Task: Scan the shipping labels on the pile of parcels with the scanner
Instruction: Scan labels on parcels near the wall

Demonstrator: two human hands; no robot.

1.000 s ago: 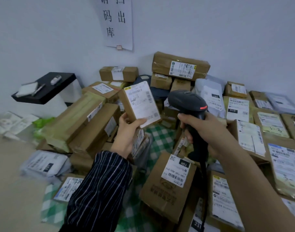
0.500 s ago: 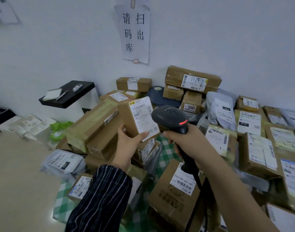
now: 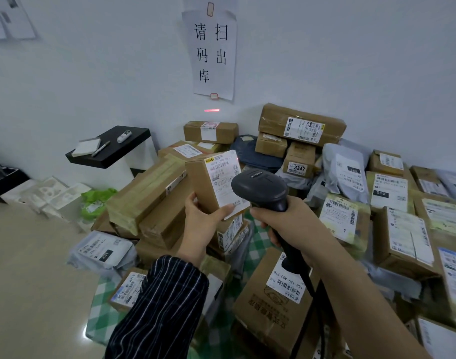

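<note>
I've brought the scanner closer to the box than half a second ago; it now sits just beside the label, above the pile. The red line falls on the wall, so I judge I should tip the scanner down onto the barcode. My left hand grips the box from below, and my right hand is wrapped round the scanner's handle.

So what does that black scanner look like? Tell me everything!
The scanner is dark grey, matte plastic by its look, with a rounded head and a slimmer handle. The right hand grips the handle, holding it upright, head aimed away at the label of the small box, close beside it. A dark cable runs down from the handle's base. A red line on the wall behind is probably its beam.
</note>
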